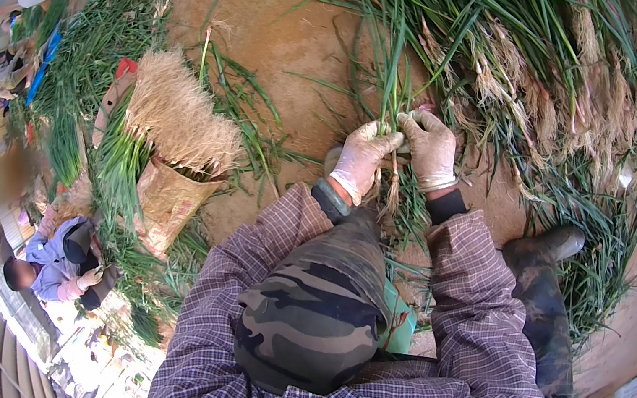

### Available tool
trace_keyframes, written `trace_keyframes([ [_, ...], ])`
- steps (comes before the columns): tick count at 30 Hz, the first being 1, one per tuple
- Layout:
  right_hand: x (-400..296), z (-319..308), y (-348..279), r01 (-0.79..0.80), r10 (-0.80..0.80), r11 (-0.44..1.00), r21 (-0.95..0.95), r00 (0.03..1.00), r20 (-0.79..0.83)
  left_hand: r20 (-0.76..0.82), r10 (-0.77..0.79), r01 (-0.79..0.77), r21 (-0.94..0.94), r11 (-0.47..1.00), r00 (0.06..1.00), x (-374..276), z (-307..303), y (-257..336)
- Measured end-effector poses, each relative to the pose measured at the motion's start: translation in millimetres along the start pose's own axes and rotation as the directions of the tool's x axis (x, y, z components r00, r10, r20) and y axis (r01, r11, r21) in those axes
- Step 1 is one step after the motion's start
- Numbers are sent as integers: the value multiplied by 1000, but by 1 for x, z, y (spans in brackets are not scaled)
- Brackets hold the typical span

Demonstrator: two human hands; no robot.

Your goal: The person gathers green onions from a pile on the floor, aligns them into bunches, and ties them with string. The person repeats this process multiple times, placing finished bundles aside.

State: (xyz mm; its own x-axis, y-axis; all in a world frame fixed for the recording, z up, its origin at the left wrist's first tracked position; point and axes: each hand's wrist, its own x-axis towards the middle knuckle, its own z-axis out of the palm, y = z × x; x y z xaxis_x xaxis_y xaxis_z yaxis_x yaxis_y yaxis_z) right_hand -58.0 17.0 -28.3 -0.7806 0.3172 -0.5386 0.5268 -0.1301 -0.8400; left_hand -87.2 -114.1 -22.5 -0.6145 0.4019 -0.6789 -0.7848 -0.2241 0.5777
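Note:
Both of my hands wear pale, soiled gloves and meet in front of my knee. My left hand (pixel 368 155) is closed around a few green onions (pixel 393 74), with their leaves pointing away from me. Close against it, my right hand (pixel 430 145) pinches the same stems between thumb and fingers. Pale roots (pixel 392 196) hang below the hands, towards me. Part of the stems is hidden behind the gloves. Beyond my right hand lies a large heap of green onions (pixel 511 47), many with long, dry-looking roots (pixel 593 107).
To the left, a tan sack (pixel 174 199) stands by bundled green onions with a thick mat of roots (pixel 182 104). Loose leaves (pixel 248 91) litter the brown floor (pixel 287 33). Another person (pixel 55 258) sits at the lower left. My rubber boot (pixel 547 242) rests beside cut greens.

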Motion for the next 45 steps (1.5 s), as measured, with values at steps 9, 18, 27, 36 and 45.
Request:
trace_keyframes([
  [9, -14, -6, 9, -225, 185, 616, 755, 973, 139, 257, -162, 232, -272, 934, 953, -7, -22, 1],
  [18, -12, 7, 19, 37, -41, 960, 279, 999, 7, 29, -135, 138, -213, 967, 990, -9, 1, 4],
  [27, -50, -55, 55, 354, 293, 381, -854, 830, 474, -111, 75, -44, 265, 963, 991, -1, -32, 19],
  [36, -34, 6, 75, 408, -165, 7, -913, 901, 401, -100, 83, -54, 267, 962, 992, 4, -33, 31],
  [45, -82, -56, 101, 499, 350, 289, -817, 740, 575, 92, -51, 61, -104, 993, 994, -4, -54, 31],
])
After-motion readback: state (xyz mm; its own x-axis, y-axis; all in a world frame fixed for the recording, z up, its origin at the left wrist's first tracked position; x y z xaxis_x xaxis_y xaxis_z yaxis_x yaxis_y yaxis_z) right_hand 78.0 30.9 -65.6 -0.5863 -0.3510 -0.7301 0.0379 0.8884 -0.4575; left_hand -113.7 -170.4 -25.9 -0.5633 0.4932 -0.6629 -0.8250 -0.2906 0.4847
